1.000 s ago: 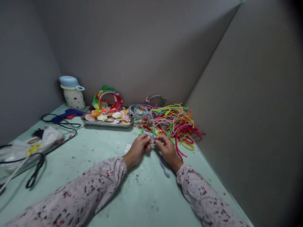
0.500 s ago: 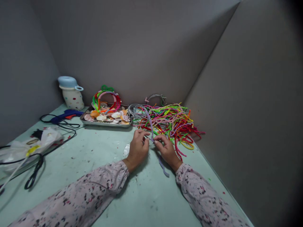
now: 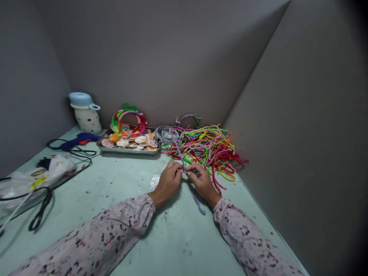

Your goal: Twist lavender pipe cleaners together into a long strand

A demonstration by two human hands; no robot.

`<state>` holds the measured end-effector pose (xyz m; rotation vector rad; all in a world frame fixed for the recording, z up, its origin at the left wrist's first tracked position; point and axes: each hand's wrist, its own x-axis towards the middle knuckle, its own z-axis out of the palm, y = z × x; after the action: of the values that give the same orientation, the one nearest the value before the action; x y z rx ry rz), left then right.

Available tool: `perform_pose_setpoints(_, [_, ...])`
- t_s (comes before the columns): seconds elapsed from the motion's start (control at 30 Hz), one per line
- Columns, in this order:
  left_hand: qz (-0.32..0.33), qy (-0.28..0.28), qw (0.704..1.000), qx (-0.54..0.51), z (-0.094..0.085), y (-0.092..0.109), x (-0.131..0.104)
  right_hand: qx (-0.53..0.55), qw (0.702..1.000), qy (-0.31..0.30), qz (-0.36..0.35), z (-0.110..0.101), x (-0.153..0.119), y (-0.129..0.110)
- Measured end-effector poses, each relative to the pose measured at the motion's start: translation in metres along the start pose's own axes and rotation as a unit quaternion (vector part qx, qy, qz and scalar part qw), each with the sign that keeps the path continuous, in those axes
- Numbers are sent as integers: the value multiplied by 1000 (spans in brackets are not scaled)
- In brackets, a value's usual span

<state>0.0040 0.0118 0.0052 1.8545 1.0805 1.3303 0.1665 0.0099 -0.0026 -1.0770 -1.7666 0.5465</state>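
Between my fingertips is a purple pipe cleaner [image 3: 178,150], its free end sticking up and leaning to the left. My left hand [image 3: 168,180] pinches it from one side and my right hand [image 3: 202,183] from the other, the fingertips almost meeting. What the fingers cover at the pinch is too small to make out. A second piece of purple pipe cleaner [image 3: 199,205] lies on the table just under my right wrist. Beyond my hands spreads a tangled pile of colourful pipe cleaners [image 3: 212,143].
A metal tray [image 3: 129,150] of seashells bears several colourful pipe-cleaner rings [image 3: 142,124]. Beside it lies a coil of grey wire [image 3: 165,134]. At left are a white bottle [image 3: 87,119] with a blue lid, a blue glue gun [image 3: 70,143], black cables and a plastic bag [image 3: 61,165].
The upright end of the purple pipe cleaner has tipped further left. My left fingers have closed in on it, while my right hand stays nearly in place.
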Motion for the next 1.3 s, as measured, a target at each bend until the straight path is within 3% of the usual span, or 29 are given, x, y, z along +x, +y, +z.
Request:
perform_pose_setpoints(0.47, [17, -11, 998, 52, 2, -4, 0, 26, 999, 16, 21, 0, 1, 1])
perform_pose_setpoints(1.0, [19, 14, 1000, 6, 4, -11, 2, 44, 998, 28, 39, 1, 1, -1])
perform_pose_setpoints(1.3, [21, 1, 1000, 13, 1, -4, 1, 59, 996, 31, 52, 1, 2, -3])
